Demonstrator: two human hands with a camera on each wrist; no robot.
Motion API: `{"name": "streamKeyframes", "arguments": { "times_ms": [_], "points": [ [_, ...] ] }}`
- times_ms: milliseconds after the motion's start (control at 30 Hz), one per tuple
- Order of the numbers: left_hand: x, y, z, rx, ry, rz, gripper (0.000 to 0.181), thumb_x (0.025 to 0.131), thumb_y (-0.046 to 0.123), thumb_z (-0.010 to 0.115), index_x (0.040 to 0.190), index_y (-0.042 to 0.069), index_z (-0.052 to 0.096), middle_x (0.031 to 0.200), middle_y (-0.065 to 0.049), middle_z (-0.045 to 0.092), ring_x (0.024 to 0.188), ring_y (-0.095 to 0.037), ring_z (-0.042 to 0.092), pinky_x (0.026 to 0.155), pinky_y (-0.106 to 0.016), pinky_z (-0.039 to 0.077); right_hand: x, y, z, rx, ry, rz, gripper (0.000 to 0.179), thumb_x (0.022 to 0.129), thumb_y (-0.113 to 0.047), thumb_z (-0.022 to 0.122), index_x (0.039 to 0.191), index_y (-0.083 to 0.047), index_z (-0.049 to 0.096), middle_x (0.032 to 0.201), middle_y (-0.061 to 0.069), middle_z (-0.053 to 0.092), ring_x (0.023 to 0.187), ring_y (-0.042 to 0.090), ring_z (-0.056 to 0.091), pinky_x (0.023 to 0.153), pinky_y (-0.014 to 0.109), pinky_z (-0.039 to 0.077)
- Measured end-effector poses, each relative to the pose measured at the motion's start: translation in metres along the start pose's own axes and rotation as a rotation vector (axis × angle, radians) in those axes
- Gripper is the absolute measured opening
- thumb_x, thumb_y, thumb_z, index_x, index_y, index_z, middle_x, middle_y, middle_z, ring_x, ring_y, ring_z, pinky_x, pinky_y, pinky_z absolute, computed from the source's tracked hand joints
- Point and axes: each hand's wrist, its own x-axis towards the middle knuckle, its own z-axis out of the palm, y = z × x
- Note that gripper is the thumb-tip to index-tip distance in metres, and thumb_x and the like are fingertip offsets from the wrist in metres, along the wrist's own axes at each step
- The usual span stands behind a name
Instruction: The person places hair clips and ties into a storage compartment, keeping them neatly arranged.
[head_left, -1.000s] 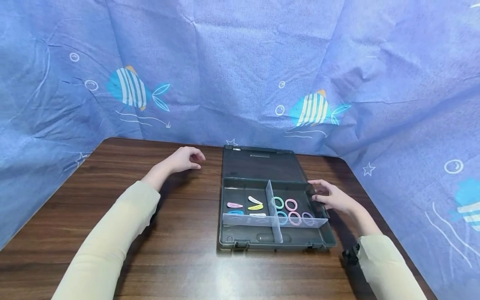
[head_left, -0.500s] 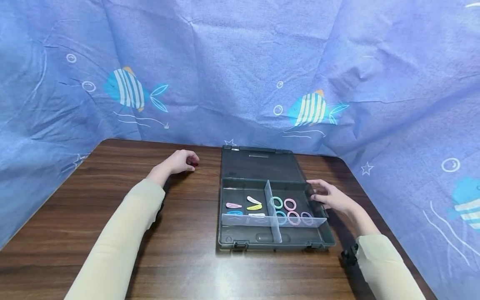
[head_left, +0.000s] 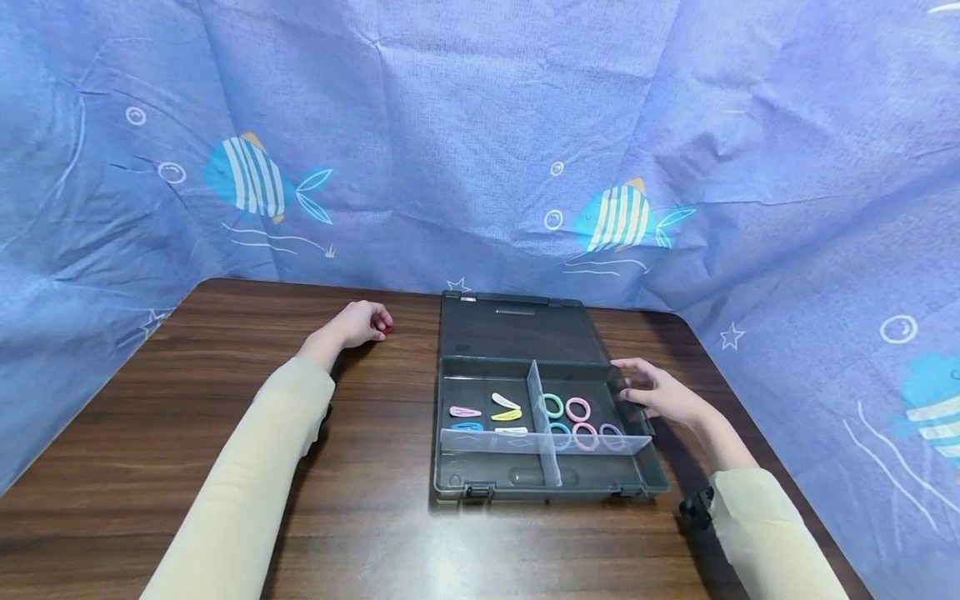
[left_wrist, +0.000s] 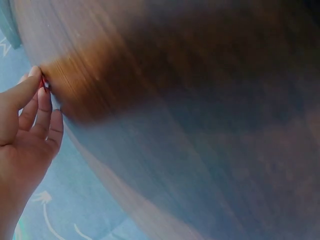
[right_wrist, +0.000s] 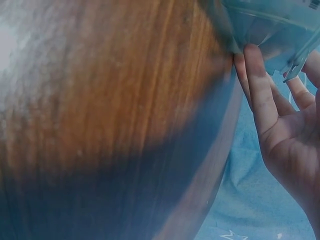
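My left hand [head_left: 365, 323] is over the far left-centre of the table, pinching a small red piece [head_left: 387, 330] between thumb and fingertips. In the left wrist view just a sliver of the red piece [left_wrist: 43, 83] shows between them; its kind I cannot tell. My right hand [head_left: 663, 394] touches the right side of an open, smoky-grey divided box [head_left: 551, 490], its fingers fairly straight at the wall. In the box's back left compartment lie several hair clips [head_left: 506, 414], pink, white, yellow and blue. Several hair ties [head_left: 577, 409], green, pink, blue and purple, lie in the back right one.
The box's lid [head_left: 517, 329] lies folded back toward the curtain. Clear dividers [head_left: 480, 442] cross inside the box. The brown wooden table [head_left: 360, 517] ends at a blue fish-print curtain [head_left: 450, 167].
My left hand has come slightly nearer and its fingers have closed onto the small red piece. The right hand keeps its place on the box; the view has shifted a little.
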Motion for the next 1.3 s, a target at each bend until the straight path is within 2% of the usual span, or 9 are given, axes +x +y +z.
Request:
{"name": "streamKeyframes", "arguments": {
  "times_ms": [200, 367, 700, 800, 967, 1300],
  "points": [
    [0.0, 0.002, 0.0, 0.011, -0.017, -0.052, 0.016, 0.079, -0.001, 0.071, 0.092, -0.001, 0.063, 0.08, -0.008, 0.063, 0.081, -0.023, 0.058, 0.09, -0.042, 0.04, 0.001, 0.0, 0.0, 0.004, -0.005, 0.004, 0.055, 0.095, -0.015, 0.055, 0.144, -0.011, 0.031, 0.126, 0.029, 0.049, 0.107, 0.031, 0.058, 0.074, 0.042, 0.052],
    [0.0, 0.005, 0.0, 0.013, -0.033, -0.065, 0.014, 0.081, 0.001, 0.069, 0.092, 0.0, 0.061, 0.078, -0.007, 0.061, 0.081, -0.023, 0.056, 0.089, -0.042, 0.039, 0.002, -0.002, 0.0, 0.022, -0.005, 0.001, 0.056, 0.094, -0.014, 0.056, 0.144, -0.01, 0.031, 0.125, 0.03, 0.05, 0.104, 0.026, 0.06, 0.073, 0.041, 0.053],
    [-0.004, 0.007, 0.002, -0.001, -0.055, -0.037, 0.006, 0.082, -0.002, 0.067, 0.084, 0.003, 0.065, 0.076, -0.005, 0.062, 0.077, -0.018, 0.054, 0.079, -0.035, 0.041, 0.0, -0.004, 0.001, 0.032, -0.024, -0.021, 0.057, 0.094, -0.013, 0.056, 0.144, -0.007, 0.029, 0.125, 0.033, 0.047, 0.107, 0.034, 0.058, 0.073, 0.042, 0.052],
    [-0.005, 0.006, 0.003, 0.004, -0.054, -0.014, 0.006, 0.082, -0.002, 0.067, 0.083, 0.003, 0.065, 0.075, -0.004, 0.062, 0.075, -0.017, 0.055, 0.077, -0.034, 0.041, 0.0, -0.003, 0.001, 0.028, -0.018, -0.017, 0.057, 0.094, -0.014, 0.056, 0.144, -0.007, 0.029, 0.124, 0.032, 0.048, 0.104, 0.03, 0.059, 0.072, 0.041, 0.052],
    [-0.004, 0.005, 0.003, 0.0, -0.06, -0.021, 0.005, 0.084, -0.001, 0.066, 0.083, 0.005, 0.065, 0.075, -0.003, 0.063, 0.075, -0.016, 0.055, 0.078, -0.034, 0.041, 0.001, -0.001, 0.0, 0.02, -0.013, -0.004, 0.055, 0.095, -0.014, 0.055, 0.144, -0.009, 0.03, 0.124, 0.03, 0.05, 0.103, 0.027, 0.06, 0.073, 0.041, 0.052],
    [-0.004, 0.014, 0.002, -0.026, -0.07, -0.003, 0.006, 0.088, 0.002, 0.062, 0.09, 0.006, 0.066, 0.08, -0.001, 0.065, 0.078, -0.016, 0.054, 0.081, -0.035, 0.04, 0.002, 0.0, -0.002, 0.042, -0.021, -0.009, 0.055, 0.095, -0.013, 0.054, 0.143, -0.009, 0.03, 0.122, 0.031, 0.05, 0.099, 0.023, 0.059, 0.072, 0.041, 0.052]
  ]
}}
